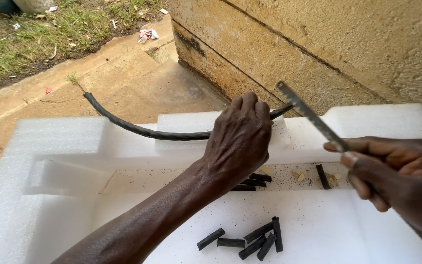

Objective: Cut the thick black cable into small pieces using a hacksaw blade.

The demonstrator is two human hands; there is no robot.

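My left hand (240, 139) is clenched around a long black cable (137, 128), pinning it on the raised ledge of a white foam block (40, 166); the cable curves off to the left, out over the concrete ground (123, 83); my right hand (391, 171) has its grip closed on a thin metal saw blade (311, 116), which slants up so its far end crosses the cable just beside my left fingers; short cut black pieces (252, 237) (scattered, some touching) lie in the foam's hollow below; a rough wall (343, 44) stands behind.

A long black cable (142, 128) lies curved across the foam's raised edge; a thin grey saw blade (313, 117) slants over its right end.
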